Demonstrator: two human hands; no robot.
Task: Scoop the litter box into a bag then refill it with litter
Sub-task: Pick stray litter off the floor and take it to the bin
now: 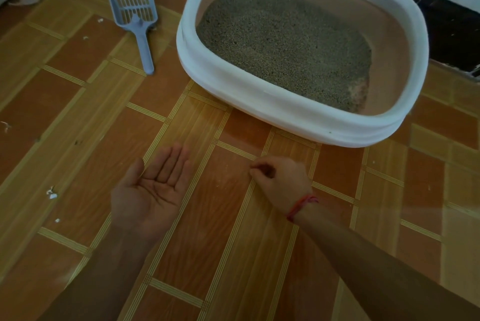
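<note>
A white litter box [235, 84] with a peach inner wall stands on the floor at the upper right. Grey-brown litter [285, 42] covers its bottom. To its left a blue-grey slotted scoop [137, 16] lies flat on the floor with its handle pointing toward me. Below the box, my left hand [150, 188] is held palm up with straight fingers and holds nothing. My right hand [280, 180] hovers low over the floor beside it, fingers curled and thumb meeting fingertip. I cannot see anything between those fingertips. No bag is in view.
The floor [197, 229] is wood-patterned vinyl in orange and tan squares. Small white scraps [52, 194] are scattered over its left side. A dark baseboard [454, 24] and a pale wall run behind the box at the upper right.
</note>
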